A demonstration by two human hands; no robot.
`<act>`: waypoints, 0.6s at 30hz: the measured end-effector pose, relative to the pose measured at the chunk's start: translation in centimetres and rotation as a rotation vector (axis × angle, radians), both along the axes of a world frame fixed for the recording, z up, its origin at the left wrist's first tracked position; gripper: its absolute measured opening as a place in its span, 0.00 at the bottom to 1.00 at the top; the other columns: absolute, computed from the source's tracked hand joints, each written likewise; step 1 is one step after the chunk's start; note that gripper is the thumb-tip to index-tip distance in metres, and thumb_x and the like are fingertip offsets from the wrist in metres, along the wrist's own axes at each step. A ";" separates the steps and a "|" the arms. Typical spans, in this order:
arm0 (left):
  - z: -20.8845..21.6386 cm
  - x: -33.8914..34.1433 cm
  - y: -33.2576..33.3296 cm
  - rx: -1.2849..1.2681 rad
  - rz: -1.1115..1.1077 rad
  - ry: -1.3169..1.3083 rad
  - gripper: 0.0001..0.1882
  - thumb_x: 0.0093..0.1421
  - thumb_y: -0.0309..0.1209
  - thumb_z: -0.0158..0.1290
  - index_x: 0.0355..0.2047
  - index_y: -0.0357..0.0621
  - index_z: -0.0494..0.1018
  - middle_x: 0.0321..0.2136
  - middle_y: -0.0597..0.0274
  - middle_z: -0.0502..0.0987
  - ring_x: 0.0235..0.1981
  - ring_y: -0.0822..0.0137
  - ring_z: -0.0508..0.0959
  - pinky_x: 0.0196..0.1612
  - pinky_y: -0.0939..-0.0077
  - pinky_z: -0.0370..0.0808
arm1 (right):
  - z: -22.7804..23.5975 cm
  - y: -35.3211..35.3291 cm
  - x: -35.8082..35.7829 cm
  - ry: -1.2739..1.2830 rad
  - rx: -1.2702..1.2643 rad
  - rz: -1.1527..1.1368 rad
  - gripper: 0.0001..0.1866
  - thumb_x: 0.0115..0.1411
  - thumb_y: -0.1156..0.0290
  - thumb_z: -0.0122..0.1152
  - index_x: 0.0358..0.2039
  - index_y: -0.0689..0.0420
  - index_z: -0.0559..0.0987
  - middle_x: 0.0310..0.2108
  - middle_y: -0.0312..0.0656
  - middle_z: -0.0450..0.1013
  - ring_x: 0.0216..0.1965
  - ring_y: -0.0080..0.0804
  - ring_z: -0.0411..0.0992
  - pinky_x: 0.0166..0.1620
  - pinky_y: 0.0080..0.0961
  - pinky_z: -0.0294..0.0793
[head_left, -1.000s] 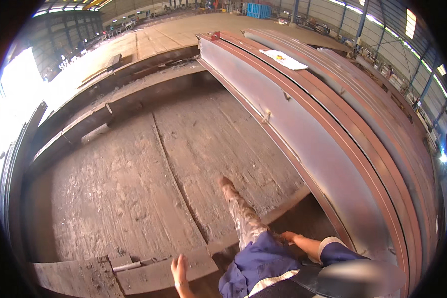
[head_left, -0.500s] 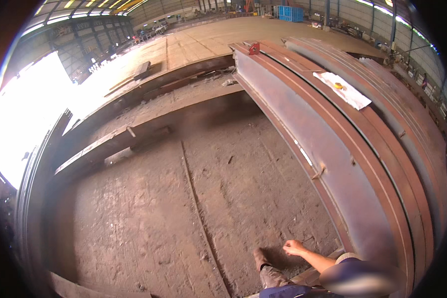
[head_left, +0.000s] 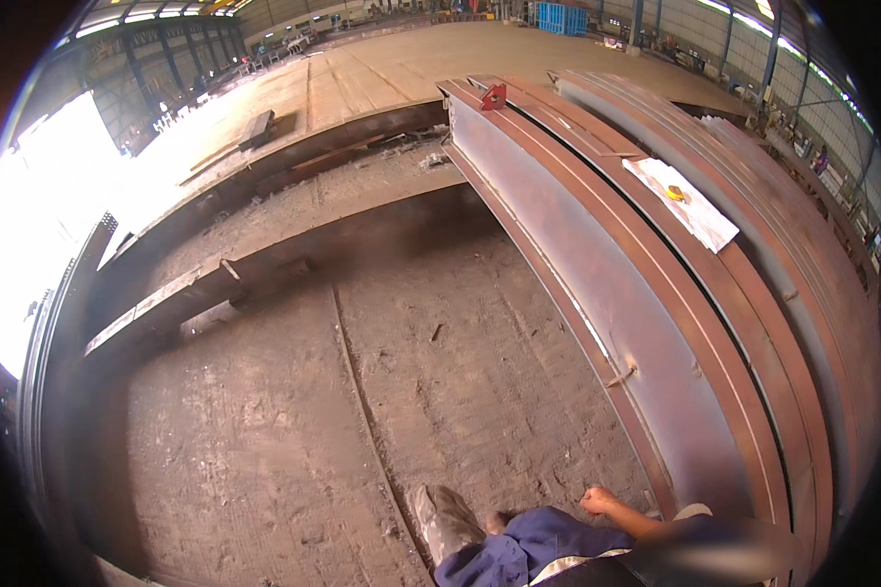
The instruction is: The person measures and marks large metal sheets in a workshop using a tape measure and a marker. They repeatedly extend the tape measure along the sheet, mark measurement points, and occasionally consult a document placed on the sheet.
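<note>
My right hand (head_left: 597,501) hangs low at the lower right, beside the near end of a long rusty-brown steel beam (head_left: 597,245). Its fingers are curled in, and nothing shows in them. A gap of dirt floor seems to lie between hand and beam. The forearm comes out of a dark blue sleeve with a pale cuff (head_left: 693,511). My left hand is out of view. On top of the beams, well ahead of the hand, lies a white sheet of paper (head_left: 700,220) with a small yellow object (head_left: 674,194) on it.
A red angular block (head_left: 494,97) sits at the beam's far end. More steel beams (head_left: 734,157) lie to the right. A low beam (head_left: 294,256) crosses ahead, and dark steel sections (head_left: 54,362) stand at the left. Dirt floor (head_left: 264,421) lies between. Far back is a blue crate (head_left: 562,19).
One trouser leg and more blue clothing have come into view at the bottom. My right hand sits slightly farther right and lower, still curled. The view has shifted a little.
</note>
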State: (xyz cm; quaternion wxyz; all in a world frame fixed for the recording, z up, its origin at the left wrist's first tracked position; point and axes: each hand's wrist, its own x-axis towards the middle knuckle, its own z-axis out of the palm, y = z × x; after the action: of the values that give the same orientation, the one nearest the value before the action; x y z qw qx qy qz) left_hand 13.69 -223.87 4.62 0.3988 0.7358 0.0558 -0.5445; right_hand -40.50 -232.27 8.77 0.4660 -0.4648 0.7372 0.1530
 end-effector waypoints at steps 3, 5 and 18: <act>-0.7 0.7 -5.9 0.040 0.019 0.016 0.19 0.64 0.40 0.57 0.44 0.35 0.78 0.34 0.49 0.84 0.32 0.52 0.84 0.31 0.60 0.79 | -0.3 -4.5 -0.1 0.031 0.011 -0.130 0.17 0.57 0.57 0.62 0.40 0.56 0.85 0.28 0.41 0.84 0.27 0.30 0.82 0.35 0.31 0.83; -1.6 1.4 -10.2 0.076 0.029 0.037 0.18 0.64 0.39 0.57 0.44 0.34 0.78 0.33 0.48 0.83 0.31 0.52 0.84 0.30 0.60 0.79 | -1.1 -7.7 0.9 0.044 -0.012 -0.173 0.16 0.58 0.58 0.63 0.38 0.57 0.85 0.27 0.41 0.84 0.26 0.30 0.82 0.34 0.30 0.82; -3.2 20.3 -55.6 -0.049 -0.253 -0.213 0.18 0.67 0.35 0.48 0.39 0.30 0.79 0.26 0.46 0.83 0.20 0.57 0.82 0.18 0.68 0.74 | 1.4 -43.7 13.4 -0.217 -0.415 -0.426 0.20 0.64 0.55 0.66 0.43 0.61 0.83 0.29 0.43 0.83 0.29 0.32 0.82 0.33 0.30 0.80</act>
State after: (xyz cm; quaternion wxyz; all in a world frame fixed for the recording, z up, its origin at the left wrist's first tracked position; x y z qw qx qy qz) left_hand 33.97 -279.47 1.38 0.3485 0.7806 -0.0932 -0.5104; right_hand -27.13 -275.95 10.13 0.4584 -0.3988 0.7795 -0.1522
